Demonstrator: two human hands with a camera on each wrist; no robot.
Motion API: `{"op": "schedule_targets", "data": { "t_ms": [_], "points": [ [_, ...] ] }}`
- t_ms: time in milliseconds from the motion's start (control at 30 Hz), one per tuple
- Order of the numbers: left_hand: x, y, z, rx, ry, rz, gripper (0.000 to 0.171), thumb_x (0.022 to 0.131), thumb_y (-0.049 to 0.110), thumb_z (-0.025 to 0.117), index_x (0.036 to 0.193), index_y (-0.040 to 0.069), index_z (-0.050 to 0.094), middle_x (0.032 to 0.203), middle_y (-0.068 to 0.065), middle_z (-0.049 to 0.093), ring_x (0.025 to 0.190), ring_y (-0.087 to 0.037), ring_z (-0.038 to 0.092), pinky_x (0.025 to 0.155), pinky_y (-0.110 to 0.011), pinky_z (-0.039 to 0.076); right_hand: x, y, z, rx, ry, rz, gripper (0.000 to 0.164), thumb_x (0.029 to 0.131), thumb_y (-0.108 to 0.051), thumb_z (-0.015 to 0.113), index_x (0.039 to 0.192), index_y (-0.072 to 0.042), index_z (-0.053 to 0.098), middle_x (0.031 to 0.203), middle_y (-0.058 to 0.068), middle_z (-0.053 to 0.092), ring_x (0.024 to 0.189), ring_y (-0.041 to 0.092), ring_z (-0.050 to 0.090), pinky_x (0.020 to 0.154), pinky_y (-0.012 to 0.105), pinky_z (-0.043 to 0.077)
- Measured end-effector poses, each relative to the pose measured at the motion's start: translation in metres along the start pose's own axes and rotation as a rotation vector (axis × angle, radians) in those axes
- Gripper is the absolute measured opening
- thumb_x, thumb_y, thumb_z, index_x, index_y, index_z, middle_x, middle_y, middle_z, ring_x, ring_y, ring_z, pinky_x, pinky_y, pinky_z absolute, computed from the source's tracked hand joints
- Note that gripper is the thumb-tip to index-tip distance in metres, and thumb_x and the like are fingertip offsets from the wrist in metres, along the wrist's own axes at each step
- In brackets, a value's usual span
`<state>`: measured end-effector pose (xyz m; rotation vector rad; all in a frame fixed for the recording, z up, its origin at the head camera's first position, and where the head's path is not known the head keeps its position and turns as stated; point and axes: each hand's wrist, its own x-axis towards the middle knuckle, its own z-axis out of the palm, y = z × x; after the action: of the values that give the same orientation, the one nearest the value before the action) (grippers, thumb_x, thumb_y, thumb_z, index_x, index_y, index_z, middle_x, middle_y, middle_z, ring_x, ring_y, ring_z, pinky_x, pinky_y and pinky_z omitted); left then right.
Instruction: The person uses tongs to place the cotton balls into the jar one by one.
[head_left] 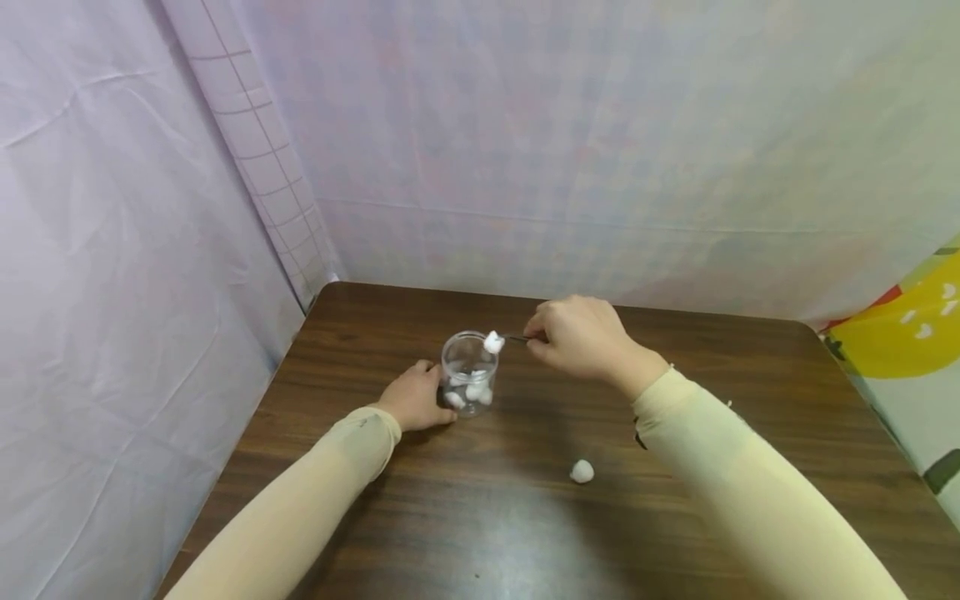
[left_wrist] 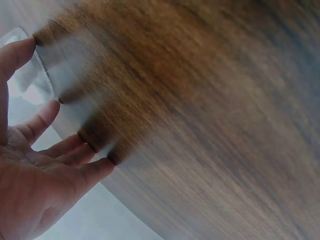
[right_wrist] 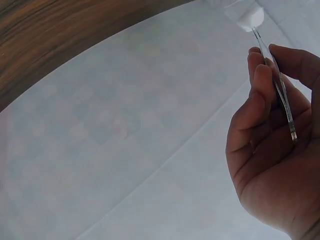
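Observation:
A clear plastic jar (head_left: pixel 470 371) stands upright on the table, several cotton balls (head_left: pixel 475 390) lying in its bottom. My left hand (head_left: pixel 414 398) holds the jar low on its left side, thumb and index finger around the base; in the left wrist view the other fingertips of this hand (left_wrist: pixel 45 165) rest against the wood. Between thumb and fingers, my right hand (head_left: pixel 581 337) pinches metal tweezers (right_wrist: pixel 281 87). Their tips grip another cotton ball (head_left: pixel 493 342), which overlaps the right part of the jar's rim in the head view.
One loose cotton ball (head_left: pixel 582 472) lies on the brown wooden table (head_left: pixel 465 517), nearer to me and right of the jar. A pale patterned cloth (head_left: pixel 562 167) hangs behind the table's far edge. White sheeting (head_left: pixel 112 292) hangs on the left.

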<state>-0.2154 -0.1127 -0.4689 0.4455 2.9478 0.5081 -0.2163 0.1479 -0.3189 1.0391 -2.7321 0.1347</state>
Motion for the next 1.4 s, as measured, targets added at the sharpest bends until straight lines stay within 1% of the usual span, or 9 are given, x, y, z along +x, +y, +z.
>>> {"op": "schedule_targets", "data": {
  "t_ms": [167,333,533,667,833,1100,1200,1400],
  "points": [
    [0.002,0.000,0.003,0.011,0.006,0.006,0.078,0.078,0.046,0.081,0.135,0.000,0.054,0.139,-0.023,0.049,0.118,-0.038,0.056,0.098,-0.049,0.048,0.010,-0.006,0.007,0.000,-0.021,0.001,0.014,0.088,-0.022,0.070,0.096,-0.022,0.081,0.097,-0.007,0.073,0.065,0.010,0.060,0.046,0.030,0.045],
    [0.000,0.004,0.001,0.016,-0.001,0.013,0.082,0.078,0.045,0.081,0.138,-0.002,0.051,0.139,-0.024,0.049,0.118,-0.038,0.056,0.098,-0.049,0.048,0.014,-0.009,0.014,-0.006,-0.032,0.001,0.014,0.086,-0.022,0.069,0.093,-0.025,0.081,0.098,-0.009,0.073,0.067,0.010,0.061,0.046,0.032,0.045],
    [-0.001,0.007,-0.001,0.014,0.002,0.018,0.074,0.078,0.043,0.082,0.131,-0.001,0.056,0.137,-0.023,0.050,0.115,-0.037,0.058,0.095,-0.048,0.049,0.014,-0.010,0.017,-0.002,-0.051,0.012,0.013,0.085,-0.023,0.070,0.091,-0.027,0.080,0.094,-0.010,0.071,0.064,0.008,0.058,0.046,0.031,0.045],
    [-0.002,0.007,-0.002,0.016,0.001,0.015,0.071,0.078,0.043,0.082,0.129,0.000,0.057,0.137,-0.023,0.050,0.116,-0.037,0.057,0.096,-0.048,0.049,0.014,-0.010,0.018,0.001,-0.052,0.008,0.013,0.084,-0.021,0.069,0.090,-0.025,0.080,0.093,-0.010,0.071,0.064,0.008,0.058,0.047,0.032,0.046],
    [0.000,0.006,0.000,0.012,-0.005,0.010,0.073,0.079,0.044,0.081,0.131,0.000,0.056,0.139,-0.023,0.049,0.117,-0.037,0.057,0.097,-0.049,0.049,0.014,-0.010,0.018,0.002,-0.069,0.008,0.014,0.084,-0.022,0.070,0.092,-0.023,0.080,0.093,-0.009,0.072,0.068,0.009,0.061,0.048,0.032,0.048],
    [0.001,0.006,0.001,0.020,-0.003,0.015,0.081,0.079,0.045,0.080,0.139,-0.002,0.051,0.140,-0.023,0.048,0.119,-0.039,0.055,0.098,-0.049,0.048,0.015,-0.009,0.020,-0.005,-0.081,0.015,0.010,0.083,-0.023,0.071,0.087,-0.025,0.079,0.085,-0.011,0.069,0.062,0.009,0.057,0.045,0.032,0.045],
    [0.001,0.006,0.001,0.021,-0.003,0.017,0.082,0.079,0.045,0.080,0.139,-0.002,0.050,0.140,-0.024,0.048,0.120,-0.039,0.055,0.098,-0.050,0.048,0.014,-0.009,0.020,-0.005,-0.084,0.020,0.008,0.083,-0.024,0.071,0.085,-0.026,0.078,0.083,-0.012,0.068,0.061,0.009,0.055,0.045,0.031,0.044],
    [0.001,0.007,0.001,0.019,-0.004,0.018,0.081,0.079,0.045,0.080,0.138,-0.002,0.052,0.140,-0.023,0.048,0.119,-0.039,0.055,0.098,-0.049,0.048,0.014,-0.009,0.020,0.000,-0.086,0.019,0.009,0.083,-0.024,0.071,0.087,-0.025,0.079,0.085,-0.012,0.069,0.062,0.009,0.057,0.045,0.031,0.044]
  ]
}}
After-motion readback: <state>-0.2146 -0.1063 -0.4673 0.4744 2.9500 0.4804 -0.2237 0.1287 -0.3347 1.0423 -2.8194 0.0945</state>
